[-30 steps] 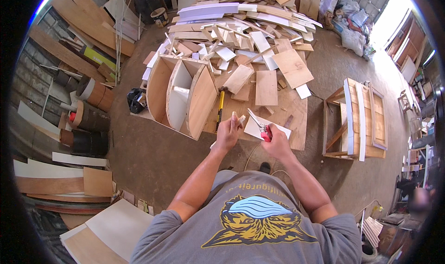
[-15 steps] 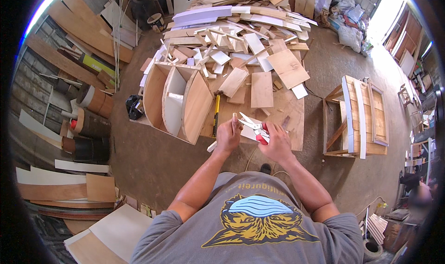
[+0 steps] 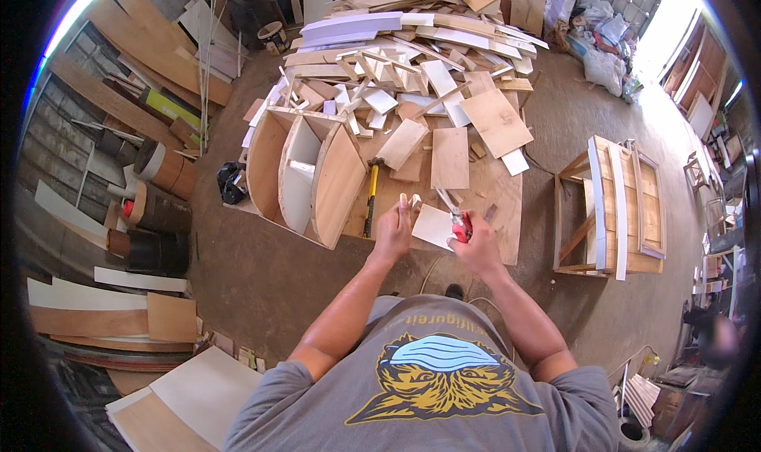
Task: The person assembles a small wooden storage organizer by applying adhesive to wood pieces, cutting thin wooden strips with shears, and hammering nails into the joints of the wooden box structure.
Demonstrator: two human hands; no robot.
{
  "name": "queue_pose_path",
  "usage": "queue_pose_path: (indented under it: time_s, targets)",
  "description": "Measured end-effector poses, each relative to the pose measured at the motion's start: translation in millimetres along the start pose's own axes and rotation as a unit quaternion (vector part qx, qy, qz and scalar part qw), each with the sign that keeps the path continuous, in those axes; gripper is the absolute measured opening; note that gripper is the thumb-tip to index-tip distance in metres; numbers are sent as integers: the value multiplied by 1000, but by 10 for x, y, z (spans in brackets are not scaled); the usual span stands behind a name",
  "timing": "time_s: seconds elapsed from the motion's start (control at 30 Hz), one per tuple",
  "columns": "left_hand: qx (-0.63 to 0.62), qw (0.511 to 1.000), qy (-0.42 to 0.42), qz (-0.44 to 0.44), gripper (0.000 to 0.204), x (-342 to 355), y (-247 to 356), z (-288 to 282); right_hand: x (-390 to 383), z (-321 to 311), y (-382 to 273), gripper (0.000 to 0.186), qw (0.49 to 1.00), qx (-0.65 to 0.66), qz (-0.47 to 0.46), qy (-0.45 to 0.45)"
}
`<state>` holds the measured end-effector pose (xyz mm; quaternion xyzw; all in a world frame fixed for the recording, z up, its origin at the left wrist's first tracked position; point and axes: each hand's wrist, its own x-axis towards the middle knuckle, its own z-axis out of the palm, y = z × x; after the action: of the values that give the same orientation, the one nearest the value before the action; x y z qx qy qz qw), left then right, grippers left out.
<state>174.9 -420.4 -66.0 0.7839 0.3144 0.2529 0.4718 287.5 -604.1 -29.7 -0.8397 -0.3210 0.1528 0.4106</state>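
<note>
Right grip, curled round red-handled snips pointing toward the worktop's far edge, has a small pale piece to its left, pinched in the left grip.

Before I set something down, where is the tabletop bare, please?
The light wooden tabletop is mostly bare beside the right hand, from the small white board to the near right corner. A smaller patch lies past the left hand, between the yellow-handled hammer and white rectangular panel. Crowded: the far side, with heaped wood offcuts, and left, with the curved wooden cabinet.
</note>
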Motion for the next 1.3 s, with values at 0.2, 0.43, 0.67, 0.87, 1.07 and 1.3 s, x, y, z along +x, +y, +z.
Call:
queue_pose_path:
  time_s: [0.2,0.43,0.67,0.87,1.07,1.3]
  targets:
    - [-44,994,-75,-60,58,-10,181,-167,-31,-147,-143,49,998,-47,-36,-21]
    - [22,998,-31,53,37,-18,48,-126,-41,-109,-224,41,988,-107,-113,23]
    - [-45,997,-43,38,43,-69,141,-126,-36,-124,-253,38,984,-121,-127,42]
    - [-100,993,-53,21,49,-122,60,-108,-64,-88,-236,36,979,-141,-140,56]
    - [-129,990,-49,-4,55,-136,108,-91,-25,-16,-63,34,998,-63,-4,-8]
    - [-244,957,-102,-116,71,-129,49,-163,5,-255,-77,48,990,-51,-118,-51]
